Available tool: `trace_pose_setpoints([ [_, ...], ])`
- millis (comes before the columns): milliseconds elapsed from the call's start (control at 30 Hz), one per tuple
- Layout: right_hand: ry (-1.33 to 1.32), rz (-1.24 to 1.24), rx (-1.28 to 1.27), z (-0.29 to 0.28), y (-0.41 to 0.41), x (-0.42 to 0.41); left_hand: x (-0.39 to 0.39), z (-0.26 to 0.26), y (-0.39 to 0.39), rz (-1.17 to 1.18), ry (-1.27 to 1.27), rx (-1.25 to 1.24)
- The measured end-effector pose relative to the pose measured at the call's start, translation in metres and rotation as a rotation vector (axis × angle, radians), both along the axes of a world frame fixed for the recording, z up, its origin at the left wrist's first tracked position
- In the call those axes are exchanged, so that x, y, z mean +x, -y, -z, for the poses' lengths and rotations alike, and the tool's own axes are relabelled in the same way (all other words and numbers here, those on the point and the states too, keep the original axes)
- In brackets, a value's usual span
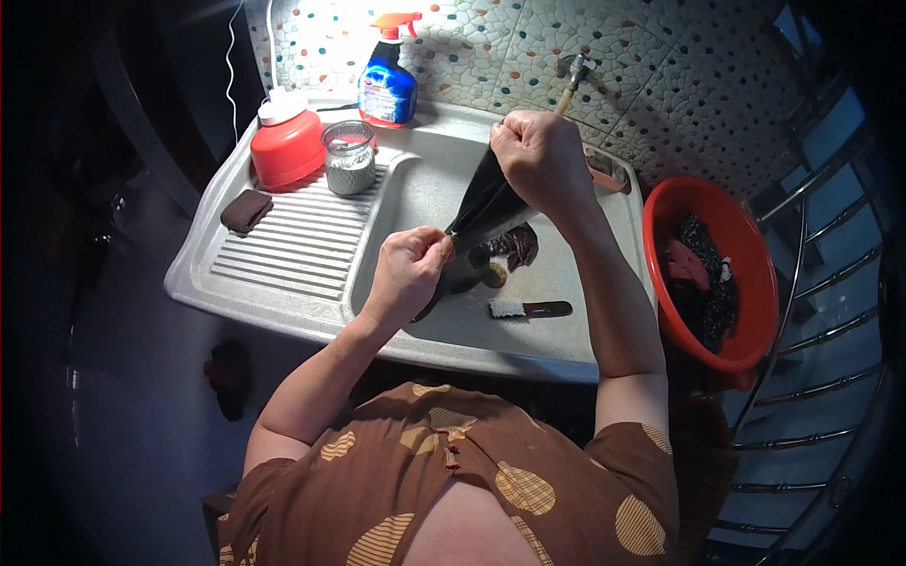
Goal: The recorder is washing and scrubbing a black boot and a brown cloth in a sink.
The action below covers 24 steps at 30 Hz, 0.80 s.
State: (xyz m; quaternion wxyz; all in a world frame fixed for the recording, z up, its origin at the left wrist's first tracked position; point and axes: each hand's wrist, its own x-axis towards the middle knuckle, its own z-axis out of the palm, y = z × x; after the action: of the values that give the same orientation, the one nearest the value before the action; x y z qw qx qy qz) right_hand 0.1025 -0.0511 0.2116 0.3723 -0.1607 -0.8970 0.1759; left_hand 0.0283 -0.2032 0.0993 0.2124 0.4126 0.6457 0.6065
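Note:
A black piece of thin fabric (487, 194) is pulled taut on a slant between my hands, over the basin of a grey speckled sink (566, 350). My left hand (414, 263) pinches its lower left part between thumb and fingers. Higher up, my right hand (541, 159) is closed in a fist around the upper end. Part of the fabric droops below my left hand into the basin. On the basin floor lie a dark, wet-looking crumpled cloth (522, 246) and a scrub brush (534, 309) with white bristles. Beside the cloth is a small round brownish thing (496, 275), possibly the drain.
The ribbed drainboard (283, 258) holds a brown folded pad (246, 211), a red container (287, 152) and a glass jar of powder (350, 173). A spray bottle (386, 88) stands behind. Right are a tap with hose (568, 95), a red tub (761, 304) of clothes and a stair railing (814, 396).

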Motion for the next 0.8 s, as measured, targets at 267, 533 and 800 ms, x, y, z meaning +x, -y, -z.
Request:
trace_pose_setpoints([
  [267,0.012,-0.040,0.019,0.012,-0.002,-0.008,-0.004,0.040,0.011,-0.008,0.046,0.030],
  [533,-0.009,-0.042,-0.025,0.011,-0.002,-0.011,-0.010,0.070,0.022,0.000,0.102,-0.211],
  [800,0.016,-0.083,0.000,0.014,-0.004,-0.012,-0.015,0.089,0.024,-0.029,0.027,-0.357],
])
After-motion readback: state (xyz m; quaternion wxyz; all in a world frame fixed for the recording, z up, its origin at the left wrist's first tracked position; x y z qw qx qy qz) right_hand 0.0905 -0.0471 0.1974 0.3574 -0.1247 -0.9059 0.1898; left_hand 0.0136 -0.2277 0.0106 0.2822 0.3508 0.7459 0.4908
